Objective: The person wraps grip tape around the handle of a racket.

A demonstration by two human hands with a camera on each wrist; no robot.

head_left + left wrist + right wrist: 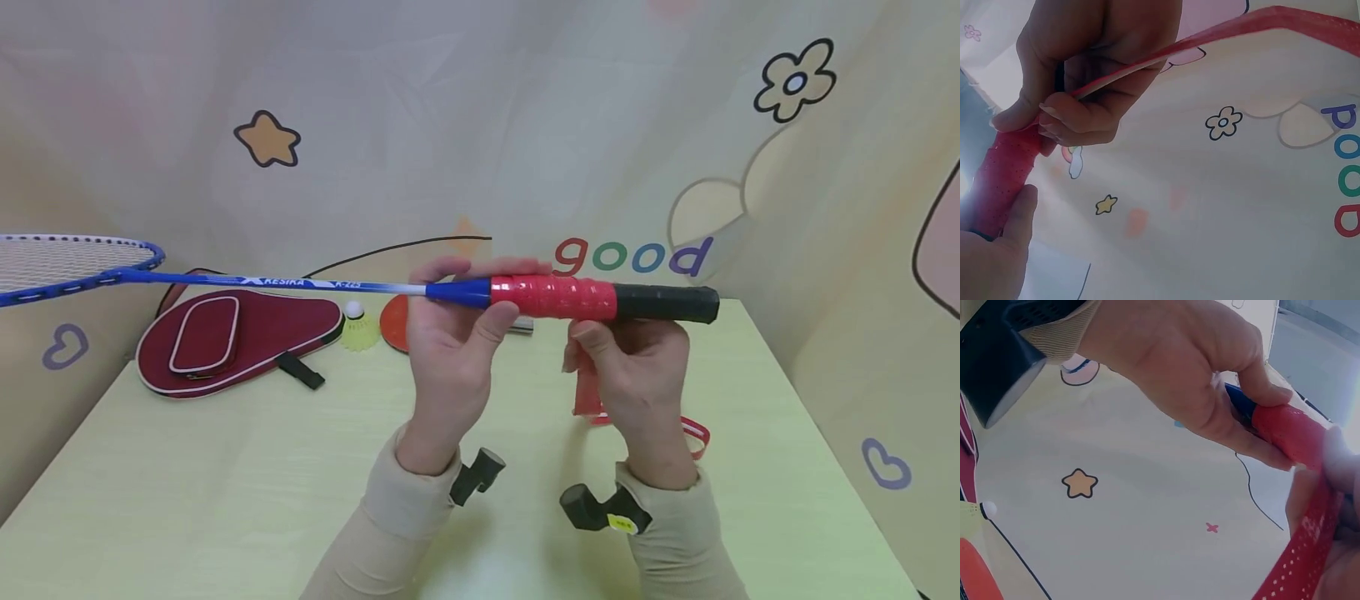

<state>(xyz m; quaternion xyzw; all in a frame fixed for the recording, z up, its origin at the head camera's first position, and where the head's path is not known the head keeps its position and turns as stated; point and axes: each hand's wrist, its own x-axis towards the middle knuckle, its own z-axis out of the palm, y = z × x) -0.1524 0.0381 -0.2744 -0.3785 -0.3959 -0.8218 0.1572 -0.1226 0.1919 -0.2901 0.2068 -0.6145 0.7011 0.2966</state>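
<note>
A blue badminton racket is held level above the table, its head running out of the head view at left. My left hand pinches the handle by the blue cone, thumb in front and fingers behind. Red perforated grip tape is wrapped around the front part of the handle; the butt end shows black. With thumb and fingers my right hand pinches the tape against the handle's underside. The loose tape trails away from that hand in both wrist views.
On the table, a maroon racket case lies at back left with a black strap. Beside it stand a yellow shuttlecock and an orange-red paddle, partly behind my left hand. A printed curtain hangs behind.
</note>
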